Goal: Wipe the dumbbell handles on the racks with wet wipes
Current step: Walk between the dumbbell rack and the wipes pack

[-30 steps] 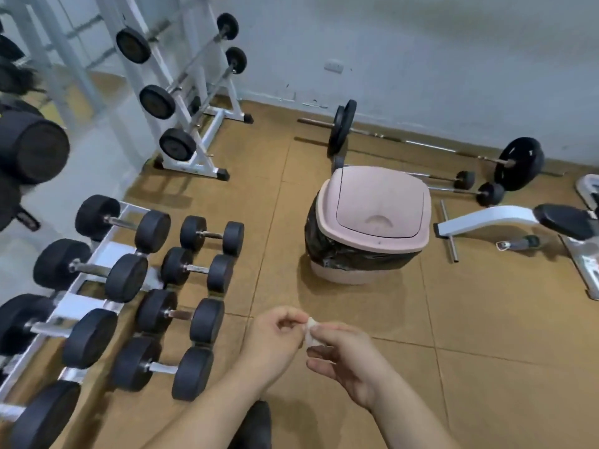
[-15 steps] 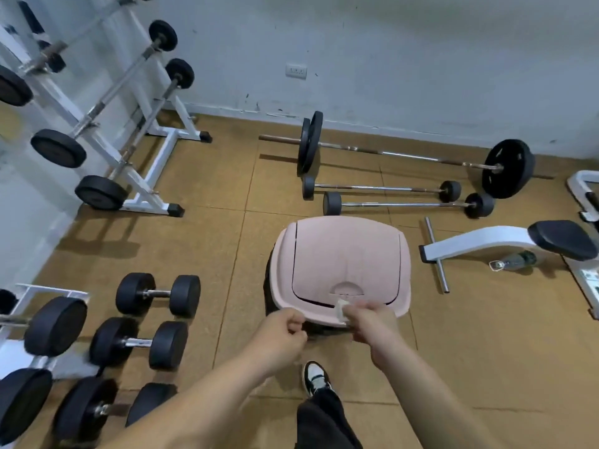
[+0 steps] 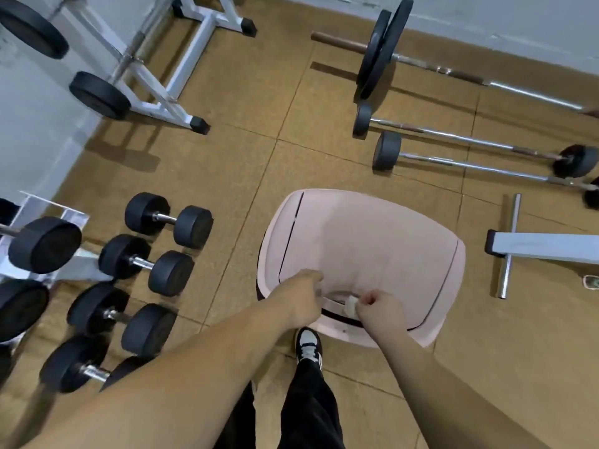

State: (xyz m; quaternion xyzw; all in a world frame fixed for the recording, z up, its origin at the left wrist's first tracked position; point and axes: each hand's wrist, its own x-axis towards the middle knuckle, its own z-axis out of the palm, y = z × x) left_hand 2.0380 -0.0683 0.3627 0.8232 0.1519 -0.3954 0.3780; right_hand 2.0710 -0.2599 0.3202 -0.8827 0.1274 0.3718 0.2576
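Wet wipe [image 3: 350, 302] pinched by right hand [image 3: 377, 307] at bin lid [image 3: 372, 241]; left hand [image 3: 306, 294] curled, grip unclear.

Floor: tan speckled square tiles [image 3: 227, 163], dark seams.
Left: four black round-headed dumbbells with chrome handles [image 3: 142, 263] in a column, beside the white dumbbell rack base [image 3: 76, 260].
Centre: pink plastic lidded bin [image 3: 372, 241].
Upper right: three steel barbells [image 3: 470, 163], roughly parallel.
Right: white bench frame [image 3: 544, 251].
Upper left: white barbell stand [image 3: 168, 111].
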